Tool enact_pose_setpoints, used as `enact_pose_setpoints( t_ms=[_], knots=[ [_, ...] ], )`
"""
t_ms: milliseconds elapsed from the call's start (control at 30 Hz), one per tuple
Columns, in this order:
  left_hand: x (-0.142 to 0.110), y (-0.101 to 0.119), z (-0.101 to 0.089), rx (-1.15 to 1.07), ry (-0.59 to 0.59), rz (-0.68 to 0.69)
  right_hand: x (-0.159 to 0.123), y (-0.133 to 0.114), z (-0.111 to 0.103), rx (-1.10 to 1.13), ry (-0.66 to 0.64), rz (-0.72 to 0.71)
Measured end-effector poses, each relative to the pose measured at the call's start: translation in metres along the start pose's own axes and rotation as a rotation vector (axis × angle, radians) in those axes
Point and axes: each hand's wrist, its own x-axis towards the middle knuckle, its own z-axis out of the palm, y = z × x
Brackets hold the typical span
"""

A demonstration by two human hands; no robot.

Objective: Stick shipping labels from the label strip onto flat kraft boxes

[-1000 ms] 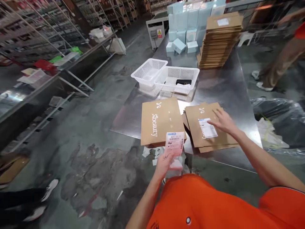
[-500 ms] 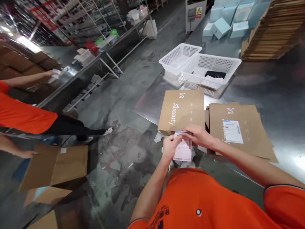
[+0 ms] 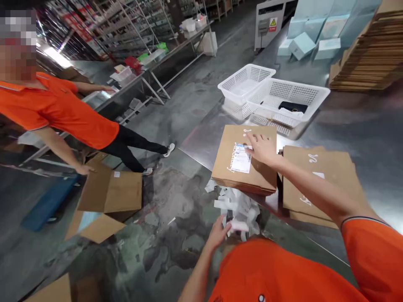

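Note:
My right hand (image 3: 262, 149) is spread open on the top carton of a stack of flat brown cartons (image 3: 224, 170). Its fingertips lie at the upper edge of a white shipping label (image 3: 242, 161), which sits over the printed lettering. Lower down, off the table's edge, my left hand (image 3: 218, 233) has thumb and fingers apart. Just beyond its thumb is a pale pinkish strip of paper (image 3: 239, 226), apparently loose, above a heap of white paper scraps (image 3: 233, 202). A second carton stack (image 3: 333, 167) stands to the right; my right forearm covers part of its label.
Two white plastic baskets (image 3: 273, 97) stand behind the cartons, one holding a dark item. Farther back are light-blue boxes (image 3: 302, 45) and a tall cardboard pile (image 3: 362, 63). On the left, a co-worker (image 3: 72, 113) grips an open carton (image 3: 122, 191) near a blue cart (image 3: 50, 205).
The label held in both hands now lies on the left stack's top carton. My left hand has dropped toward the scraps, and my right has moved onto the carton. The co-worker has come further into view.

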Motion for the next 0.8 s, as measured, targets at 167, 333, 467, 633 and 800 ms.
enact_pose_setpoints(
  t_ms=[167, 333, 467, 633, 800],
  knots=[
    [0.063, 0.069, -0.039, 0.036, 0.183, 0.274, -0.01, -0.039, 0.018, 0.058, -0.067, -0.168],
    [0.09, 0.151, -0.034, 0.326, 0.129, 0.477, -0.072, -0.069, 0.03, 0.139, -0.087, -0.337],
    [0.062, 0.147, -0.019, 0.531, 0.187, 0.553, -0.104, -0.031, 0.012, 0.235, 0.077, 0.373],
    [0.003, 0.131, 0.005, 0.383, 0.109, 0.784, -0.143, 0.058, -0.031, 0.635, 0.1, 0.784],
    [-0.049, 0.109, 0.072, -0.018, -0.365, 0.733, -0.254, 0.139, -0.063, 0.701, 0.254, 0.89]
  ],
)
